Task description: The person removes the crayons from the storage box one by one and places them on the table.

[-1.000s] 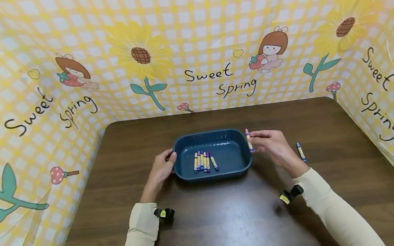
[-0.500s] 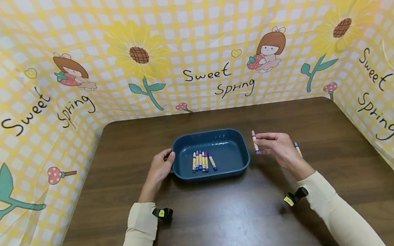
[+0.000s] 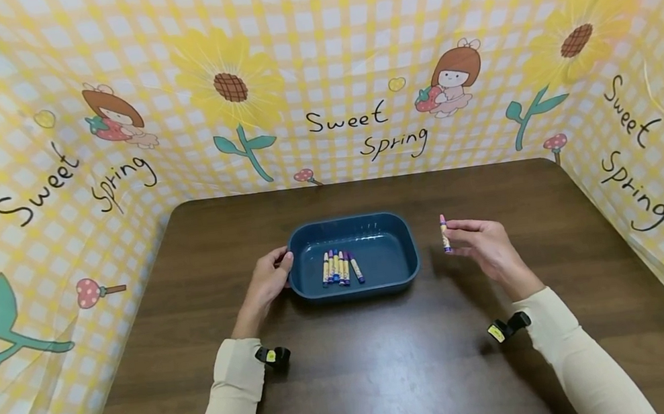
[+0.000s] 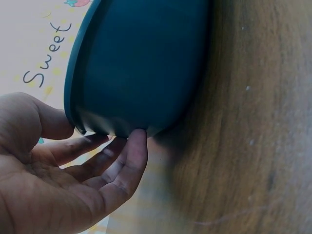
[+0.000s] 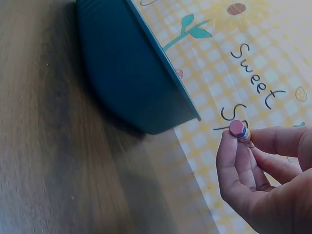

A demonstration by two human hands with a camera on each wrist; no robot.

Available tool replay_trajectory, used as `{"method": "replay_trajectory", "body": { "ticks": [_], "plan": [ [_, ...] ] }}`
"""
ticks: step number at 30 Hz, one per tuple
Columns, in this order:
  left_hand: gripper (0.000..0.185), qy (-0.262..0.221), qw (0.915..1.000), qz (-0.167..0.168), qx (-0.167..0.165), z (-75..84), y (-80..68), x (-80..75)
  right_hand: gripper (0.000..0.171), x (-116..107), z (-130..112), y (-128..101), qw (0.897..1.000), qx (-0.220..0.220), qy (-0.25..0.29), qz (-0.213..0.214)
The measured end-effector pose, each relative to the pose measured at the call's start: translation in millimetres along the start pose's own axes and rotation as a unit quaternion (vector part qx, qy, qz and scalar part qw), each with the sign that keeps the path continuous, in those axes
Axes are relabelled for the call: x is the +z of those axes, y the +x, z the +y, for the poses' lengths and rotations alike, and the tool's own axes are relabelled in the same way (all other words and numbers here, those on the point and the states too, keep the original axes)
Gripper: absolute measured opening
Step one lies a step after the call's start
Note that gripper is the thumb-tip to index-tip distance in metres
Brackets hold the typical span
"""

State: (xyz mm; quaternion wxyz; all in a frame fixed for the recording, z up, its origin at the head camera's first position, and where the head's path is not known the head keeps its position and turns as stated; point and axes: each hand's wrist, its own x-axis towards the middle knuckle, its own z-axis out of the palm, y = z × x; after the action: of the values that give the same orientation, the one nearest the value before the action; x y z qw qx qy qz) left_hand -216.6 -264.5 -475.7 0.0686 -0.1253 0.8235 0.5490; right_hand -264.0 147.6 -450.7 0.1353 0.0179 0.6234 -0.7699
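My left hand [image 3: 268, 276] grips the left end of a dark blue rectangular tray [image 3: 377, 288], thumb at the rim and fingers against the outer wall, as the left wrist view shows. Several crayons [image 3: 340, 268] with pale printed wrappers lie side by side in the tray, left of its middle. To the right of the tray, my right hand [image 3: 488, 248] pinches a pink crayon [image 3: 444, 232], held upright between thumb and fingertips. In the right wrist view the pink end of that crayon [image 5: 237, 128] faces the camera, apart from the tray wall [image 5: 131, 73].
The tray stands on a dark brown wooden table [image 3: 350, 380]. A yellow checked cloth [image 3: 317, 67] with flower prints rises behind the table and at both sides. Each wrist carries a small black camera [image 3: 509, 327].
My right hand has moved right, away from the tray's right rim, with the pink crayon. A blue-tipped crayon on the table is now hidden behind that hand. The left hand keeps its grip.
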Motion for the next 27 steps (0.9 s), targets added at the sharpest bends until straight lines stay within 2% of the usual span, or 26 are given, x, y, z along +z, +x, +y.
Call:
{"method": "replay_trajectory", "body": {
  "ticks": [11, 27],
  "plan": [
    [0.05, 0.001, 0.9998, -0.004, -0.021, 3.4, 0.1, -1.1, 0.02, -21, 0, 0, 0.999, -0.004, 0.03, 0.009],
    [0.05, 0.0, 0.9999, -0.004, -0.016, 1.1, 0.2, -0.9, 0.025, -52, 8, -3, 0.998, 0.01, 0.041, 0.036]
  ]
}}
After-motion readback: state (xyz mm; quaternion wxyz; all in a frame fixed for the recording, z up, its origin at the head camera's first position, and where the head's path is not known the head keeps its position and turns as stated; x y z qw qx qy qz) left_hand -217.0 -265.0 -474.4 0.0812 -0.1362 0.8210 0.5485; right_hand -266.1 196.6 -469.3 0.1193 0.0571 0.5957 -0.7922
